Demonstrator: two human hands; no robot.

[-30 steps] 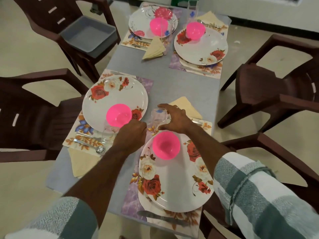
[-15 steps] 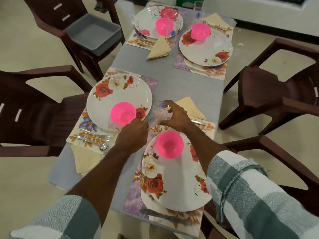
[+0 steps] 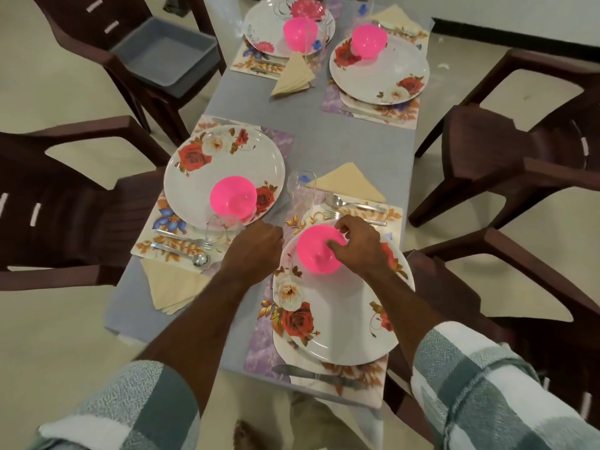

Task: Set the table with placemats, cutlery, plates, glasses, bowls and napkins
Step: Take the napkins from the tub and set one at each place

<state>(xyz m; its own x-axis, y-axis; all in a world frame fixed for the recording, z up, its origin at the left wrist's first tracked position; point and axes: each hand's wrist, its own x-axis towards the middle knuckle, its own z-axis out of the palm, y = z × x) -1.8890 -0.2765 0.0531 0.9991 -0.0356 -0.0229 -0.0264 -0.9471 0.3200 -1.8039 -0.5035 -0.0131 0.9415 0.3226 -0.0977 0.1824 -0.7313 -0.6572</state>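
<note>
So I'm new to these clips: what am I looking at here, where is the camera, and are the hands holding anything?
There is no machine here. A person wears one wide-angle camera on the head, looking down at their own arms, so there is a single view. The grey table carries four place settings, each with a floral placemat, a flowered plate, a pink bowl, a glass, cutlery and a folded napkin. The right hand has its fingers curled over the rim of the nearest pink bowl, which sits on the near plate. The left hand is curled at that plate's edge; whether it holds anything cannot be seen. An upright glass stands free just beyond them.
</note>
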